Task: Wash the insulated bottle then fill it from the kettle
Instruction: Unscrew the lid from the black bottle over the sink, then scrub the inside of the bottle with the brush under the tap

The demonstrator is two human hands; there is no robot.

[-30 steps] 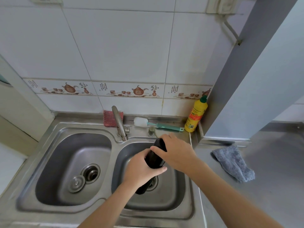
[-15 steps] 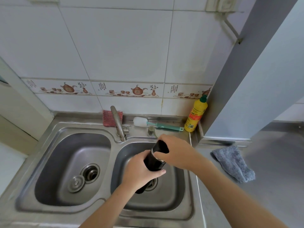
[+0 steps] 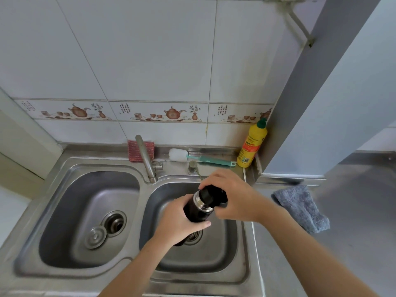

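A black insulated bottle (image 3: 196, 211) is tilted over the right basin (image 3: 216, 256) of a steel double sink. My left hand (image 3: 179, 221) grips the bottle's body from below. My right hand (image 3: 232, 196) is curled round the black lid (image 3: 212, 195) at the bottle's top. A silver ring shows between the lid and the body. The bottle's lower end is hidden behind my left hand. No kettle is in view.
The faucet (image 3: 146, 159) stands behind the divider, with a small knob (image 3: 192, 167) beside it. A red scouring pad (image 3: 134, 152), a white bottle brush (image 3: 192, 157) and a yellow detergent bottle (image 3: 252, 144) line the back ledge. A grey cloth (image 3: 300, 207) lies on the right counter. The left basin holds a loose plug (image 3: 95, 236).
The lid has come up from the body, so the silver ring now shows. My right hand has shifted slightly right on the lid. My left hand keeps its grip.
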